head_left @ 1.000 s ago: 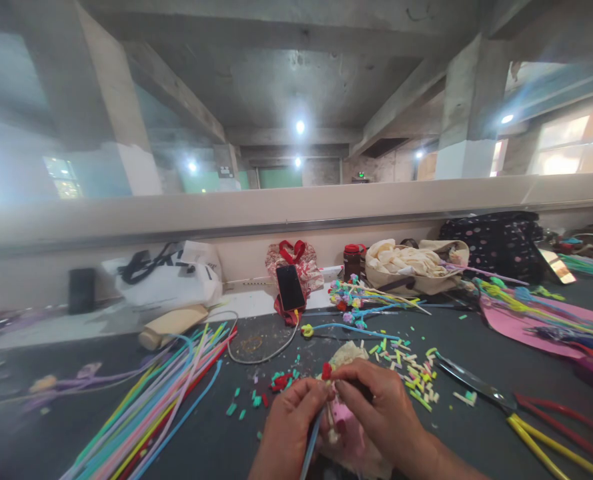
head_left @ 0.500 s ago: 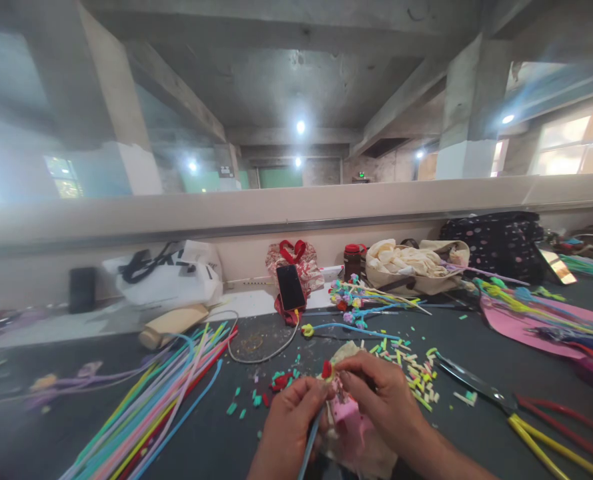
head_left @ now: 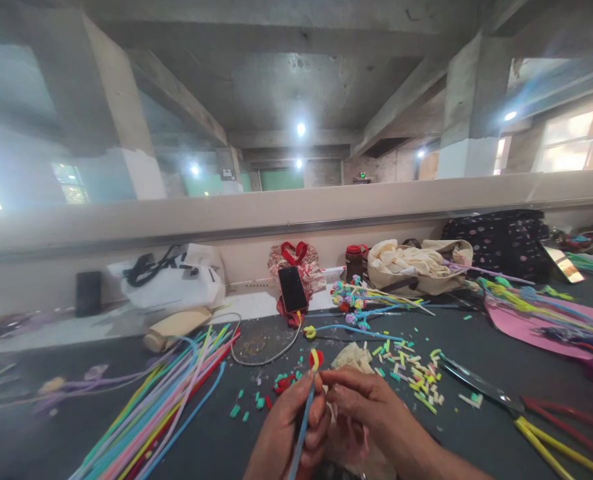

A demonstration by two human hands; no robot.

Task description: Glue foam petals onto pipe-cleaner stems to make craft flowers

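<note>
My left hand (head_left: 293, 420) pinches a blue fuzzy stem (head_left: 302, 427) near its upper end. At that end stands a small red loop with yellow inside (head_left: 316, 361). My right hand (head_left: 363, 397) is beside it, thumb and forefinger closed close to the stem just under the loop; whether they grip it is hard to tell. Beneath the hands lies a crumpled beige cloth (head_left: 352, 359), with a pink item (head_left: 357, 440) partly hidden by my right hand.
Colored stems (head_left: 176, 400) lie at left. Cut bits (head_left: 421, 377) and scissors (head_left: 481, 390) are at right. Behind are a phone (head_left: 292, 289), a finished-looking flower bunch (head_left: 351, 300), a red-lidded bottle (head_left: 355, 261) and bags (head_left: 176, 277).
The red and yellow piece has turned and moved slightly left and up, and the blue stem now crosses in front of my left fingers. More of the pink item is covered.
</note>
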